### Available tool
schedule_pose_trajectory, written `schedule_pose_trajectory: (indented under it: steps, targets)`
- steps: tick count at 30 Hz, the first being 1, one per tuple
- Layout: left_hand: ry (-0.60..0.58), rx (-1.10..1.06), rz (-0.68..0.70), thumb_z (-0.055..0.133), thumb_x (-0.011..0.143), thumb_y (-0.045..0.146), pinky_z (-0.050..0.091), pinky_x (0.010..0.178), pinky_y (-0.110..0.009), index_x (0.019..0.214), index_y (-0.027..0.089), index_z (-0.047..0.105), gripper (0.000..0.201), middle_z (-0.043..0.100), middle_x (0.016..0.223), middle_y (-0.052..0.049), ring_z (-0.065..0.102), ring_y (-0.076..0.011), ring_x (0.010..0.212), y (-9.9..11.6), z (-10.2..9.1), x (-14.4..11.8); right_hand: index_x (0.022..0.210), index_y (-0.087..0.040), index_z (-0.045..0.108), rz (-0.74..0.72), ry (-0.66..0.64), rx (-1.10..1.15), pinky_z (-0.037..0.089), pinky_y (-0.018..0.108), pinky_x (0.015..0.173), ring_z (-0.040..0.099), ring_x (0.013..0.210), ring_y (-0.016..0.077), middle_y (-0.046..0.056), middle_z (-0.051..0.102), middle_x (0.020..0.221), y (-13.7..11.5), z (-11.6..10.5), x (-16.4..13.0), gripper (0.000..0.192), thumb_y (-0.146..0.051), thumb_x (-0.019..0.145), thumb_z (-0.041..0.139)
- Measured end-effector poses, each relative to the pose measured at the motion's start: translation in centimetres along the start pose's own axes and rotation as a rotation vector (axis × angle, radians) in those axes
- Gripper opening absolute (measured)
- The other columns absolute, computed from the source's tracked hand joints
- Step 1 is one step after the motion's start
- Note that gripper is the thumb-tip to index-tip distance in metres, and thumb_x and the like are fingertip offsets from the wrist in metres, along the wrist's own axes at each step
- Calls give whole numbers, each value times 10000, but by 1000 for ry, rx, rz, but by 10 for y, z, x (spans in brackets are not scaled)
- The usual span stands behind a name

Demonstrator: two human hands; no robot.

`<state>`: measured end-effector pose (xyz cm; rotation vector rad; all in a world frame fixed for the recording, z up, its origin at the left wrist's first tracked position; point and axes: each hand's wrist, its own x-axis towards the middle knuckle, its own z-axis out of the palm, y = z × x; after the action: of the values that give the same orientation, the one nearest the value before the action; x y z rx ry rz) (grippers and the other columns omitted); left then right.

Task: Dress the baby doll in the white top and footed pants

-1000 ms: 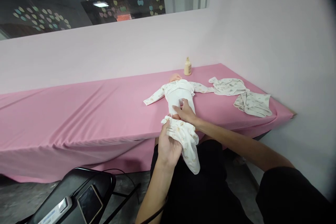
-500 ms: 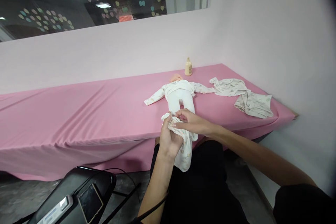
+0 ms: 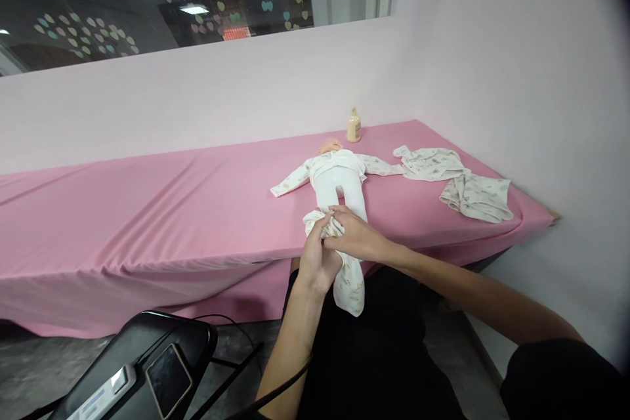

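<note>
A doll lies on its back on the pink-covered table, its white-clad legs (image 3: 352, 194) pointing toward me. It has on a printed long-sleeved baby top (image 3: 295, 179) with the arms spread wide. At its feet, my left hand (image 3: 317, 262) is closed on white printed baby pants (image 3: 350, 285), whose fabric is bunched near the fingertips. My right hand (image 3: 358, 233) pinches the same bunched cloth, its fingers meeting those of the left. The lower part of the pants hangs over the table's front edge. The doll's feet are hidden behind my hands and the cloth.
A pump bottle (image 3: 354, 126) stands by the wall behind the doll's head (image 3: 331, 145). Two printed baby garments, one (image 3: 430, 164) farther back and one (image 3: 477, 197) nearer, lie at right. Below left, a black chair (image 3: 197, 338) holds a phone (image 3: 169, 380) and a power bank (image 3: 101, 397).
My right hand has come down and closed against the left on the gathered cloth. The hanging part of the pants has shifted slightly up and right. The doll stays put.
</note>
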<state>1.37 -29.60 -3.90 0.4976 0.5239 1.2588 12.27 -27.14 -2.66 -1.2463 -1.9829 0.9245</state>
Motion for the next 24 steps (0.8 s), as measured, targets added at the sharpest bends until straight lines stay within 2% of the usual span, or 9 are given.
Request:
schedule_pose_trajectory:
  steps: [3,5,8,11,13,16,20,24]
  targets:
    - [7,41,23,633,858,260,448,983,-282,1026,138,667,210,696,1023,-51,645,-188,1048,-1,4,-2,1152,-207,624,16,74,2,374,419,1084,452,1310,312,84,537,1353,-5,0,-2,437,-297,725,630]
    - [10,59,56,626,866,264,437,1003,-285,1020,128,668,210,697,1018,-62,627,-202,1101,-2,6,-3,1090,-202,645,24,97,15,432,392,1011,524,1221,301,81,620,1208,-9,-2,-3,359,-284,744,598]
    - [2,55,95,627,870,283,438,1019,-306,1069,133,669,252,701,1040,-74,612,-220,1142,-4,7,-5,930,-209,652,29,59,60,502,345,820,626,952,244,42,669,935,-11,-5,-3,207,-275,788,517]
    - [16,60,94,647,860,287,458,1010,-325,1121,144,667,299,702,1094,-87,622,-234,1134,-6,6,-6,830,-212,602,78,66,42,485,310,666,604,749,195,17,637,796,-8,-6,-1,141,-299,803,494]
    - [26,73,95,647,863,295,466,1000,-315,1129,146,667,305,703,1103,-81,634,-227,1116,-6,5,-6,823,-215,575,71,106,-17,478,312,666,592,743,192,17,622,794,-5,-6,-1,117,-309,799,510]
    - [6,91,95,611,889,300,466,990,-291,1122,128,668,295,706,1098,-71,637,-218,1115,-6,4,-5,861,-218,557,-30,107,-79,484,334,764,598,865,213,37,615,922,-3,-9,-4,111,-299,786,539]
    - [28,85,70,632,876,313,469,992,-296,1084,122,677,287,710,1079,-84,642,-219,1101,-4,3,-3,924,-220,526,-102,5,-62,473,345,890,565,1032,231,59,546,1110,0,-15,-9,218,-285,733,610]
    - [10,49,46,659,865,275,450,1030,-303,1261,241,601,402,671,1199,-41,625,-189,1139,-4,0,-2,932,-215,528,-128,-90,-62,459,364,938,516,1115,249,60,514,1155,6,-13,-7,288,-274,676,649]
